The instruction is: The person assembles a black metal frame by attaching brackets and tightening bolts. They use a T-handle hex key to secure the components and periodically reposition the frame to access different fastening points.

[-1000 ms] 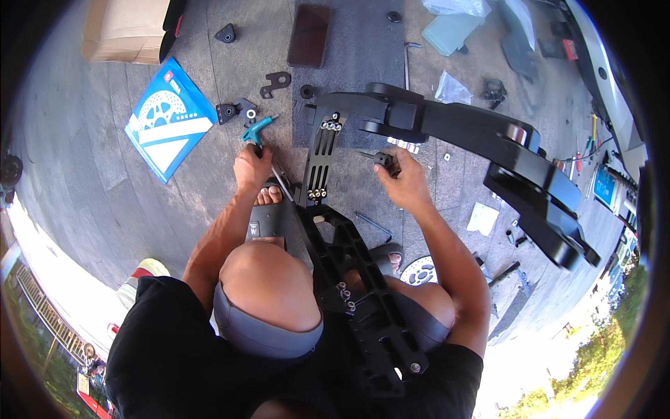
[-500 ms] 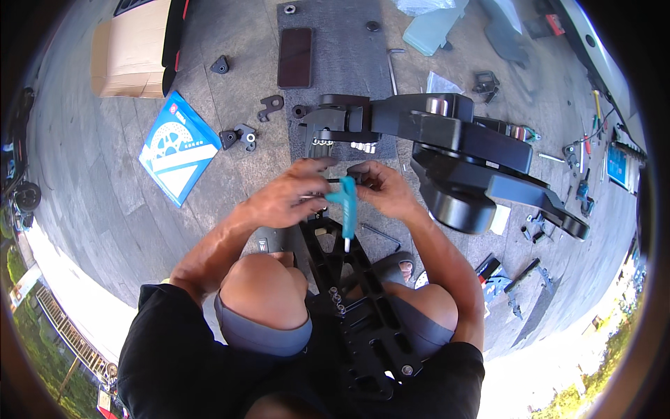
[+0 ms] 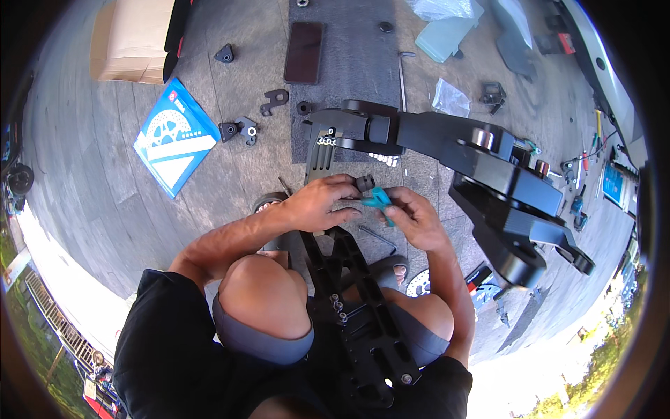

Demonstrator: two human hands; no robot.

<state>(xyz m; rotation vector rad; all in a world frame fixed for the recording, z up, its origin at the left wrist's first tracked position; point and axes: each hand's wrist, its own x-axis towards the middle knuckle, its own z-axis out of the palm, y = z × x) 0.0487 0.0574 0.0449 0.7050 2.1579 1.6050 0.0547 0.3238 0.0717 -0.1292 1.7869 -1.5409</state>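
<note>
My left hand (image 3: 322, 202) is closed with its fingertips at a small black cylindrical part (image 3: 365, 183). Facing it, my right hand (image 3: 419, 220) grips a teal-handled hex key (image 3: 380, 199); its handle is partly hidden behind the fingers, and I cannot make out the blade. Below both hands, a long black metal frame (image 3: 352, 279) with cut-out slots lies between my knees. A jointed black metal linkage (image 3: 436, 133) stands beyond the hands and reaches to the right, with several silver bolts on its slotted plate.
On the floor lie a phone (image 3: 303, 53) on a dark mat (image 3: 359, 63), a blue-and-white packet (image 3: 174, 140), an open cardboard box (image 3: 132, 42) and a hooked black bracket (image 3: 274, 102). Plastic bags (image 3: 451, 98) and an L-shaped key (image 3: 377, 239) lie nearby; tools are scattered right.
The teal-handled hex key has gone from my left hand to my right. The small black part is now at my left fingertips. The jointed linkage has shifted right and downward in view.
</note>
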